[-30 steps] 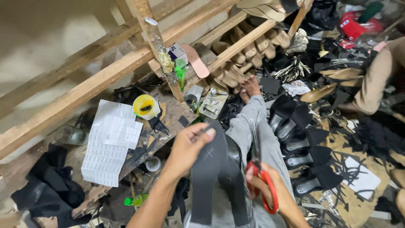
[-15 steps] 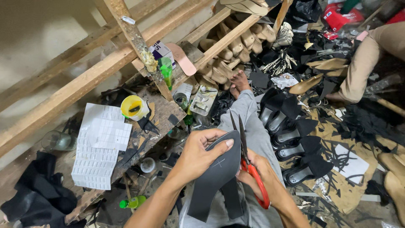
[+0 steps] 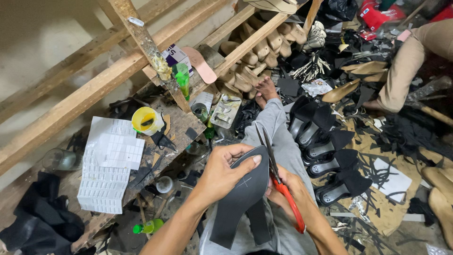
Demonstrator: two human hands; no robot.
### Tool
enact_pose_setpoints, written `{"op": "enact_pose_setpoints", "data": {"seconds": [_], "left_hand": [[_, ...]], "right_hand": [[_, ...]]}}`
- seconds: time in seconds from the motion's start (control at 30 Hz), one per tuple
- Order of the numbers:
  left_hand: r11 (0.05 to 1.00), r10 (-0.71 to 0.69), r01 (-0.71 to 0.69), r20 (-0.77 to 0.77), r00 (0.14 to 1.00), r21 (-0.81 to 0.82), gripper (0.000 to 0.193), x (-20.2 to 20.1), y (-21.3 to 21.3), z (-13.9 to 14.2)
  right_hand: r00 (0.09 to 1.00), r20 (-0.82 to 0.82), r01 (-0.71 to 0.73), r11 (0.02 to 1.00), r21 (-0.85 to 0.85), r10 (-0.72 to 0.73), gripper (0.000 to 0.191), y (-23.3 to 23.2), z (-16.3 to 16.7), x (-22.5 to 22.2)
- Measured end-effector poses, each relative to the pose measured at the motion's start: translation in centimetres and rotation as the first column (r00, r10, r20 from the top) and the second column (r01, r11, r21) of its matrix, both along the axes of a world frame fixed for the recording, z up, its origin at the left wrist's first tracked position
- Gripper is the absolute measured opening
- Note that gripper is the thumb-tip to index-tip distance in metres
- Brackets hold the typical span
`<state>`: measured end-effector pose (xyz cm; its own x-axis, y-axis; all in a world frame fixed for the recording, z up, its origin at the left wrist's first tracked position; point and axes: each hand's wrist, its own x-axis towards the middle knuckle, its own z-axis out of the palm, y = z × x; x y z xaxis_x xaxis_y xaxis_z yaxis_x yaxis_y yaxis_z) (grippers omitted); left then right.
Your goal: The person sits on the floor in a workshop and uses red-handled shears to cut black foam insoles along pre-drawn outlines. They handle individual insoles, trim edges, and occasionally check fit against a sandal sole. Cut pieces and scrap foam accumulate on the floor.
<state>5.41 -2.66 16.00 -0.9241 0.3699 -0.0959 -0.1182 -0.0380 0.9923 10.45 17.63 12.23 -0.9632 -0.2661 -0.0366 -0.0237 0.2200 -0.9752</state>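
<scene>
One black sole piece [image 3: 240, 193] (left hand [image 3: 222, 172] gripping), right hand [image 3: 288, 189] clasping one scissors [image 3: 278, 182].

A small box [image 3: 175, 55], white with purple and dark print, leans against the slanted wooden beam [image 3: 151, 52] near the top of the bench. Just below it stands a green plastic bottle [image 3: 182, 79]. A tiny white label [image 3: 135, 21] sticks to the same beam higher up. On the workbench [image 3: 181, 127] lies a clear blister pack [image 3: 226, 110] on a pale card, holding small metal parts. At the bench's left end lie white sheets printed with grids of small labels [image 3: 109, 163], overlapping each other. A yellow tub [image 3: 146, 121] sits just beside them. A red bag [image 3: 377, 16] with white print lies at the top right. A crumpled clear packet [image 3: 317, 87] rests among the scraps on the floor.
</scene>
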Motion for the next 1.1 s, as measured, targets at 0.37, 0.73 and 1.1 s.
{"op": "enact_pose_setpoints", "data": {"seconds": [0.37, 0.73, 1.1], "left_hand": [[1.0, -0.006, 0.007, -0.016, 1.0, 0.019, 0.018, -0.2, 0.1, -0.8], [1.0, -0.001, 0.001, 0.003, 1.0, -0.009, 0.018, -0.1, 0.3, -1.0], [0.998, -0.039, 0.038, 0.01, 0.999, 0.053, 0.02, -0.4, -0.3, -1.6]], "right_hand": [[0.997, 0.065, -0.035, 0.999, -0.024, 0.037, 0.013, 0.4, -0.4, 0.0], [1.0, 0.026, -0.002, 0.996, 0.084, 0.0, 0.017, 0.4, -0.3, 0.2], [0.996, 0.09, -0.018, 0.996, 0.083, 0.01, 0.009, 1.0, -0.9, 0.4]]}}
